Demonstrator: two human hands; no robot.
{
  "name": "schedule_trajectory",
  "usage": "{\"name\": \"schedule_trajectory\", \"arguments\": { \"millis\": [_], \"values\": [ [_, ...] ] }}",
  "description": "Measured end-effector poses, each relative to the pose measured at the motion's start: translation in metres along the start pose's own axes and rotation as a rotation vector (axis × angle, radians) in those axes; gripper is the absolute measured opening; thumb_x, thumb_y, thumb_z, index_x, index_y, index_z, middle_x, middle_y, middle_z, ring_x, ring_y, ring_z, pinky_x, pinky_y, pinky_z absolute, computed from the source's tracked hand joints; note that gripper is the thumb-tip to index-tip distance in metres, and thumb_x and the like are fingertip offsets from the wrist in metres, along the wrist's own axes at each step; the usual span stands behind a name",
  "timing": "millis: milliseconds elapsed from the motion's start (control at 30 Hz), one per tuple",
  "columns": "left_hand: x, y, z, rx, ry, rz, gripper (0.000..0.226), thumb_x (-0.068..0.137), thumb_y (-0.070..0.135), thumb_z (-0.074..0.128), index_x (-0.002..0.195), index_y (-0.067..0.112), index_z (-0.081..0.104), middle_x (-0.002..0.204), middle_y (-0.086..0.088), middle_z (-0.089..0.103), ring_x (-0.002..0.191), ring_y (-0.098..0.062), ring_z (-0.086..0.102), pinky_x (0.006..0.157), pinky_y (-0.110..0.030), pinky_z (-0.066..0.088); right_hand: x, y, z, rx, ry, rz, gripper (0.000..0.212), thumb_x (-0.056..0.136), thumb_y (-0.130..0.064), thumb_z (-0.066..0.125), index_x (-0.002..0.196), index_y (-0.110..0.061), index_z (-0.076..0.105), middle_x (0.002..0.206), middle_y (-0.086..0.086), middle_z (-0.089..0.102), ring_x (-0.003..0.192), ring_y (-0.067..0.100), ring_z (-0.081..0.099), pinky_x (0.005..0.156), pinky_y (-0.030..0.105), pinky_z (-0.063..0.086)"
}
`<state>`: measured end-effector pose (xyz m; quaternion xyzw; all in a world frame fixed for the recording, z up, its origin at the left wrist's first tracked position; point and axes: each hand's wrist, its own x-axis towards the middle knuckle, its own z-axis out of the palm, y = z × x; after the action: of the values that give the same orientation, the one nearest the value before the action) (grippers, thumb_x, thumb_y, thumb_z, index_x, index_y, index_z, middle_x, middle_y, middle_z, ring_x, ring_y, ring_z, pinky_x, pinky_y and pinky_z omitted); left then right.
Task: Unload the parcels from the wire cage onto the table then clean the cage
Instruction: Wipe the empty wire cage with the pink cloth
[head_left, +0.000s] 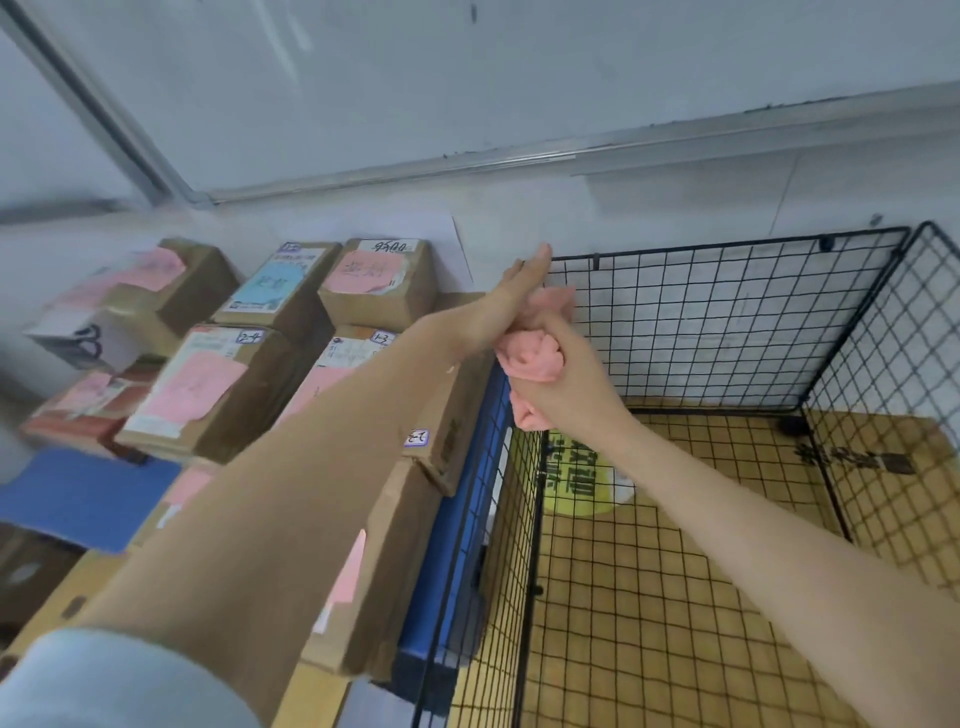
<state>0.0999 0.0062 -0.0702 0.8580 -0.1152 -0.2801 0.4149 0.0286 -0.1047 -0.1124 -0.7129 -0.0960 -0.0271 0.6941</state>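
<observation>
Nearest the camera, a pale grey sleeve (119, 680) is showing at the bottom left, and two bare forearms are reaching forward and crossing towards one spot. The left hand (519, 286) is stretching out flat, fingers straight and together, holding nothing, its fingertips lying at the top far-left corner of the black wire-grid cage (727, 322). Just beneath it the right hand (566, 384) is curling tight around one crumpled pink cloth (530, 358), which is bulging out above and below the fist. It is pressing against that same corner post, as far as I can tell. Three cage panels are showing: left, back and right. Under the mesh a tan sheet (675, 597) is lying on the floor with one round yellow-green sticker (576, 493) on it. Left of the cage, the cardboard parcels (208, 395) are sitting packed together on the blue table top (78, 493). I am counting at least nine, though the left forearm is hiding part of the stack. Most are brown with pink labels, one is carrying a blue label, one is white and one is reddish. Beyond everything a white wall (519, 78) is running across the back.
</observation>
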Motion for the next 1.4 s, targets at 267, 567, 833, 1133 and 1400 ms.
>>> {"name": "schedule_trajectory", "arguments": {
  "millis": [267, 567, 833, 1133, 1400],
  "values": [
    [-0.034, -0.005, 0.032, 0.164, 0.138, 0.062, 0.059, 0.1, 0.049, 0.02, 0.152, 0.022, 0.01, 0.159, 0.006, -0.003, 0.146, -0.011, -0.006, 0.116, -0.034, -0.002, -0.048, 0.07, 0.019, -0.057, 0.021, 0.31, 0.038, 0.092, -0.005, 0.057, 0.107, -0.04, 0.051, 0.099, 0.001, 0.063, 0.066, 0.018, 0.064, 0.044, 0.026, 0.052],
    [-0.061, -0.004, 0.042, 0.246, 0.129, 0.027, 0.083, 0.091, 0.066, 0.024, 0.151, 0.019, -0.009, 0.154, 0.013, -0.026, 0.141, -0.002, -0.019, 0.114, -0.033, -0.006, -0.098, 0.151, 0.03, -0.381, -0.111, 0.497, 0.037, 0.086, 0.003, 0.059, 0.107, -0.024, 0.045, 0.098, 0.004, 0.062, 0.076, 0.018, 0.066, 0.05, 0.021, 0.053],
    [-0.067, -0.003, 0.047, 0.243, 0.189, 0.061, 0.081, 0.092, 0.065, 0.027, 0.153, 0.02, -0.003, 0.157, 0.007, -0.021, 0.142, -0.005, -0.02, 0.114, -0.034, -0.007, -0.103, 0.075, 0.034, 0.049, 0.065, 0.401, 0.047, 0.084, 0.009, 0.058, 0.095, -0.037, 0.056, 0.12, 0.005, 0.053, 0.067, 0.001, 0.067, 0.05, 0.021, 0.055],
    [-0.095, -0.008, 0.056, 0.151, 0.189, 0.072, 0.078, 0.095, 0.059, 0.029, 0.153, 0.017, -0.001, 0.158, 0.007, -0.016, 0.143, -0.004, -0.017, 0.115, -0.032, -0.007, -0.128, 0.027, 0.042, -0.024, -0.003, 0.101, 0.035, 0.078, 0.01, 0.065, 0.089, -0.022, 0.053, 0.089, 0.01, 0.058, 0.072, 0.015, 0.062, 0.055, 0.027, 0.053],
    [-0.127, -0.018, 0.066, 0.134, 0.157, 0.092, 0.078, 0.095, 0.061, 0.029, 0.153, 0.019, 0.0, 0.158, 0.01, -0.018, 0.144, -0.003, -0.013, 0.114, -0.03, -0.004, -0.158, 0.071, 0.055, -0.133, -0.008, 0.281, 0.034, 0.083, 0.011, 0.058, 0.1, -0.019, 0.054, 0.095, -0.003, 0.058, 0.076, 0.002, 0.061, 0.063, 0.015, 0.051]
  ]
}}
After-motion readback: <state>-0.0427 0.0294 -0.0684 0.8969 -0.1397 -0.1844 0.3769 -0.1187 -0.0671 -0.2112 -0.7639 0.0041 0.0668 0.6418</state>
